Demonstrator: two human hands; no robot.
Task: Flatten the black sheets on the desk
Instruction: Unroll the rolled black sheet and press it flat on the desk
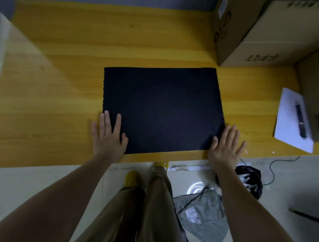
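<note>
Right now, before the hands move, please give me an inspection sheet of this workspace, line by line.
Surface: yellow wooden desk, bare wood around the work.
Job's things: black rectangular sheet lying flat near the front edge; whether it is one sheet or several, cannot tell.
Clutter: brown cardboard boxes at back right; white flat pad with a dark pen-like object on it.
Hands: left hand and right hand, fingers straight, each pressing a near corner.
Cables: thin black cable on the floor at right.
Surroundings: grey plastic bag, black bag on the floor.
</note>
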